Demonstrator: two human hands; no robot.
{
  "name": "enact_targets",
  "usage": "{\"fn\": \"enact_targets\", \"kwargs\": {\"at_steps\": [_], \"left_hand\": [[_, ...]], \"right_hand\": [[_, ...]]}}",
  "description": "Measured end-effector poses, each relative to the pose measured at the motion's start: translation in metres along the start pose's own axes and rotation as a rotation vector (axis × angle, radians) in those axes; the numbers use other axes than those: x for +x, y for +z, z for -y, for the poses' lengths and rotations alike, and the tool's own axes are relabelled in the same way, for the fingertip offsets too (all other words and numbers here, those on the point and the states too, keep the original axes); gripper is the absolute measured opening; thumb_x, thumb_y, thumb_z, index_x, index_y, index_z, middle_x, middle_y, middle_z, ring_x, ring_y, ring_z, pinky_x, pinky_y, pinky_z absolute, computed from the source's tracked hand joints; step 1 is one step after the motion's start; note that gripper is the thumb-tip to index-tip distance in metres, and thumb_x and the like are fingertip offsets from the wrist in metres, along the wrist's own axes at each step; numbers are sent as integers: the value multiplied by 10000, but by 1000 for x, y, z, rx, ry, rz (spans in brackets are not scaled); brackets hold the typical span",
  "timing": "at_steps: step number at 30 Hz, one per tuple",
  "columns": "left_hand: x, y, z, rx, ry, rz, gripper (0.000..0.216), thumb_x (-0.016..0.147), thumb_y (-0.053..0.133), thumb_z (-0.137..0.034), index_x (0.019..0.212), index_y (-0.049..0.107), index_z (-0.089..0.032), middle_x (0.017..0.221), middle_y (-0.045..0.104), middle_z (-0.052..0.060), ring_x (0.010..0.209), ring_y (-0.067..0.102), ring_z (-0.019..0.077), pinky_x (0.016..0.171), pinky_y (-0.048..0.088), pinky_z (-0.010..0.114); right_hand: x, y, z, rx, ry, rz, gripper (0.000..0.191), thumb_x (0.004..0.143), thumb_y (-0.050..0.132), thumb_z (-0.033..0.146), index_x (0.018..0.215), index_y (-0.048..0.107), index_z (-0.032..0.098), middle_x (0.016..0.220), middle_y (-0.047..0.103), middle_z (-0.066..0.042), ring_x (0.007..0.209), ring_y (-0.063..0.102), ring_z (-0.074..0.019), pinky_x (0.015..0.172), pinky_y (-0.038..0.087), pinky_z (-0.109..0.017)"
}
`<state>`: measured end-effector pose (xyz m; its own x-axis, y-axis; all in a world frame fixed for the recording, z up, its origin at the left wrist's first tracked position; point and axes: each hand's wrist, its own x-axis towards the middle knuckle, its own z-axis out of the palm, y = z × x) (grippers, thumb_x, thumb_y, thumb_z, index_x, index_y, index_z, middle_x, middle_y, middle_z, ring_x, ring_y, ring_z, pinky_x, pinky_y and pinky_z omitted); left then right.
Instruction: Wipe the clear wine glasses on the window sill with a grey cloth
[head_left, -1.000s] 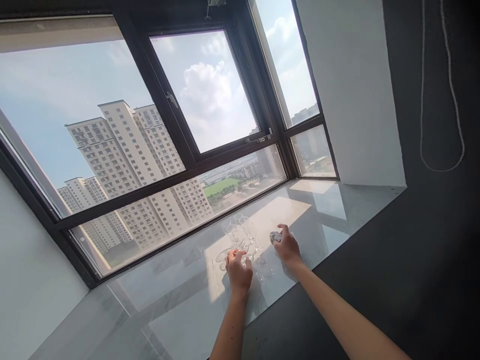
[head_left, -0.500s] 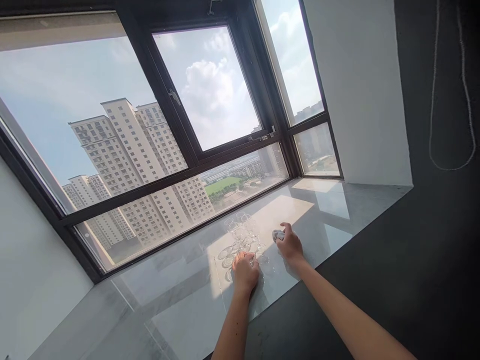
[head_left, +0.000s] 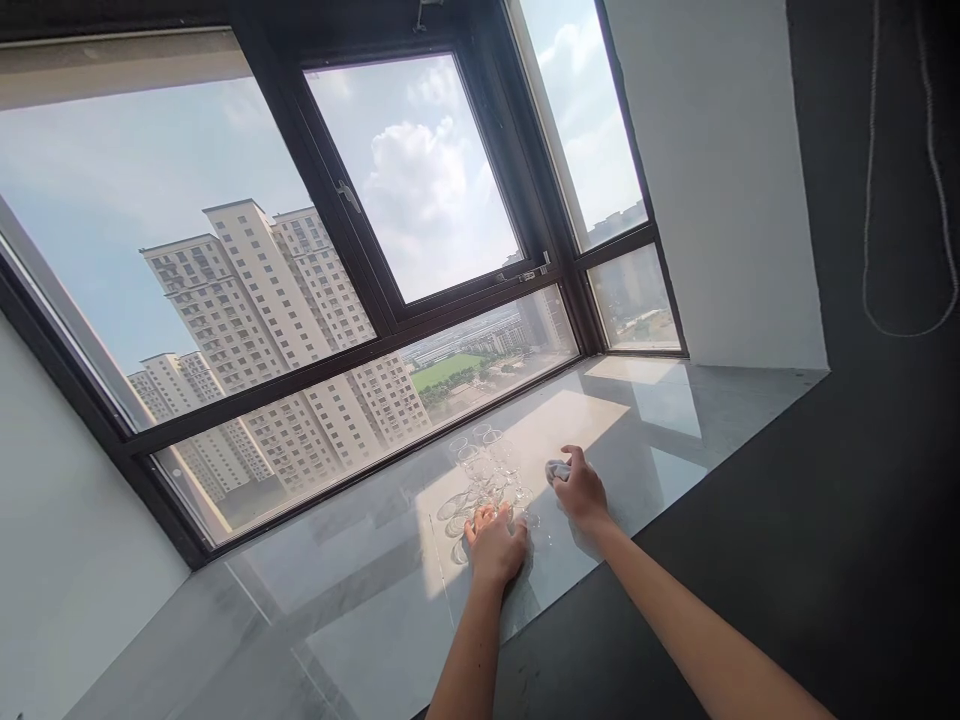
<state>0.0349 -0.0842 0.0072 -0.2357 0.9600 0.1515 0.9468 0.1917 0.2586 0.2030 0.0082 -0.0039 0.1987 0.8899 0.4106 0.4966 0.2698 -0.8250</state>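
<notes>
Several clear stemmed glasses (head_left: 487,462) stand close together on the sunlit window sill, and their outlines are hard to separate. At the near side of this group is my left hand (head_left: 496,548), its fingers curved round a glass that it mostly hides. To the right, apart from the glasses, my right hand (head_left: 583,492) is closed on a crumpled grey cloth (head_left: 557,470) just over the sill. Part of the cloth sticks out past the fingertips.
The glossy stone sill (head_left: 360,640) runs under a dark-framed window (head_left: 386,310), with its front edge below my hands. A white wall (head_left: 735,200) stands at the right, where a looped cord (head_left: 870,200) hangs. Tall buildings show outside.
My left hand has shifted slightly to the right and its fingers have spread a little at the near glasses. The right hand with the cloth has stayed nearly still.
</notes>
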Motion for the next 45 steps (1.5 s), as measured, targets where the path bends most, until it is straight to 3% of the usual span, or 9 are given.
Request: {"fn": "enact_targets", "kwargs": {"at_steps": [8, 16, 23, 28, 31, 35, 40, 43, 45], "left_hand": [[4, 1, -1, -6, -27, 22, 643, 896, 394, -595, 1449, 481, -278, 1607, 330, 91, 1510, 194, 325, 1195, 96, 580], [3, -2, -1, 25, 15, 35, 745, 884, 354, -668, 1475, 460, -227, 1569, 386, 143, 1500, 216, 348, 1194, 56, 596], [-5, -15, 25, 21, 62, 38, 713, 869, 393, -678, 1452, 495, -279, 1524, 468, 100, 1474, 272, 348, 1196, 37, 604], [-16, -21, 45, -5, 68, 76, 655, 888, 392, -632, 1447, 497, -308, 1563, 414, 53, 1490, 240, 332, 1201, 13, 593], [-17, -25, 67, 47, 26, 58, 661, 896, 379, -625, 1471, 461, -311, 1587, 373, 45, 1523, 150, 303, 1213, -22, 563], [-6, -43, 122, 145, -185, 27, 708, 890, 377, -612, 1494, 417, -245, 1595, 351, 110, 1528, 122, 318, 1203, 10, 579], [12, -72, 192, 256, -399, 135, 770, 892, 260, -665, 1525, 345, -235, 1614, 304, 126, 1526, 108, 346, 1177, 18, 619], [17, -74, 210, 277, -439, 129, 771, 890, 254, -668, 1547, 287, -266, 1634, 252, 121, 1524, 117, 350, 1173, 47, 625], [16, -69, 209, 272, -480, 99, 801, 880, 264, -692, 1558, 258, -266, 1634, 243, 139, 1523, 112, 364, 1175, 59, 620]], "right_hand": [[0, 0, -1, 13, 12, 20, 458, 798, 558, 152, 1245, 472, 200, 967, 617, -71, 809, 546, -200, 637, 311, -256], [1, 1, -2, 6, 7, 12, 459, 797, 558, 152, 1245, 467, 195, 955, 612, -67, 820, 550, -202, 642, 307, -253], [1, 0, -1, 11, 4, -8, 436, 803, 560, 150, 1229, 479, 198, 964, 618, -71, 803, 538, -197, 626, 292, -249], [0, 0, -1, 2, 13, -6, 425, 822, 546, 162, 1242, 484, 187, 976, 627, -85, 799, 537, -200, 610, 281, -252], [1, 1, -1, -6, 11, 2, 431, 827, 528, 153, 1253, 479, 185, 971, 629, -85, 797, 543, -198, 598, 281, -252], [1, 2, -4, -14, 3, 21, 429, 838, 520, 160, 1263, 468, 185, 961, 624, -86, 775, 538, -194, 576, 273, -250], [1, 2, -4, 7, 13, 46, 417, 868, 503, 196, 1280, 441, 194, 977, 608, -80, 728, 518, -177, 543, 256, -243], [0, 1, -3, 7, 10, 44, 421, 858, 504, 179, 1275, 447, 191, 964, 614, -78, 745, 518, -182, 554, 265, -243], [0, 0, -2, 8, 16, 38, 427, 852, 508, 173, 1275, 456, 189, 964, 620, -83, 764, 526, -188, 564, 274, -246]]}}
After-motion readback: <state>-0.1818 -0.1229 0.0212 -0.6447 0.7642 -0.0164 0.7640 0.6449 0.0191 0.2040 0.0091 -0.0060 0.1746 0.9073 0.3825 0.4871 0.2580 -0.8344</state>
